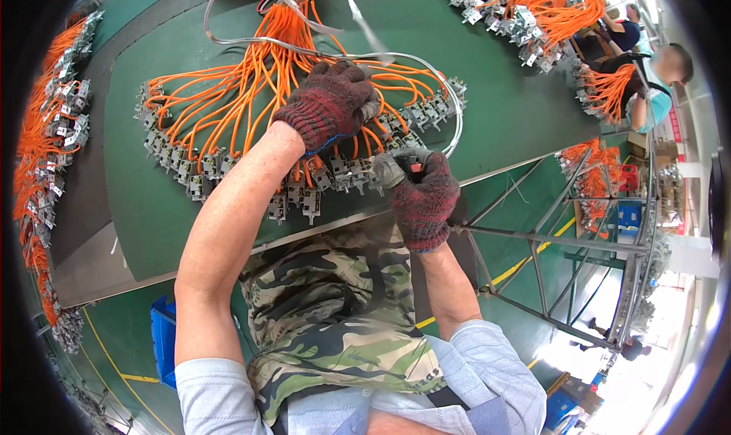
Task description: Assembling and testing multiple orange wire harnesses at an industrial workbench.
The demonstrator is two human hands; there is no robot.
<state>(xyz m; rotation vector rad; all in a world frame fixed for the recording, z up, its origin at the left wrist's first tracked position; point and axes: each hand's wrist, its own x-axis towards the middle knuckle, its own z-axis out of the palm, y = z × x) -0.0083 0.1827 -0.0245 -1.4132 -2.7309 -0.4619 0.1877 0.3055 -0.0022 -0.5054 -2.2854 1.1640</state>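
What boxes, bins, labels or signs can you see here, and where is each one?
Blue bin: on the floor at lower left, rectangular.
Red box: right side, beside the metal frame, small and boxy.
Blue crates: just below the red box.
No readable labels, signs or screens show.

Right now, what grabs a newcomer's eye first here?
The fan of orange wires spread over the green table, each wire ending in a grey connector along the near edge. Over it, two gloved hands: the left hand presses on the wires, and the right hand grips a small tool at the table's edge. More orange bundles lie at top right.
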